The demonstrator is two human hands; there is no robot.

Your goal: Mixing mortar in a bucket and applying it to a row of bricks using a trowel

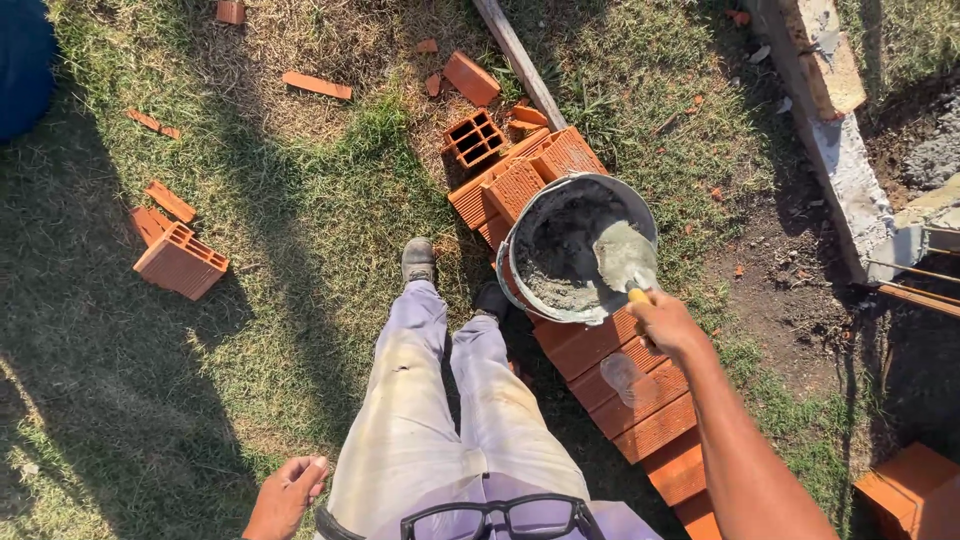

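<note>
Mortar work is what the hands are busy with, and it looks to be at an early stage. Nearest the camera, a pair of black-framed glasses hangs at the person's chest above pale, dusty trousers. The left hand hangs low beside the hip, its grip loose and half curled, with nothing in it. The right hand reaches forward, and its grip is wrapped tight round the yellow handle of a trowel. The trowel's blade, coated grey, lies inside the bucket, resting on the wet mortar there.

The bucket sits on a row of orange hollow bricks, which runs from beside the right arm to just past the bucket. It seems roughly half full, with mortar smeared up its inner wall, so I judge that much mixed material is left to use.

Beyond the boots, more hollow bricks lie loose on the grass: one cut block to the left, another ahead, with broken shards scattered about. A grey pole slants across the far ground.

To the far right, a low concrete footing runs along bare earth, with one pale block lying on its far end. No orange brick stands on it that I can see, so the laying seems hardly begun. Nearly all the bricks are yet to be placed.
</note>
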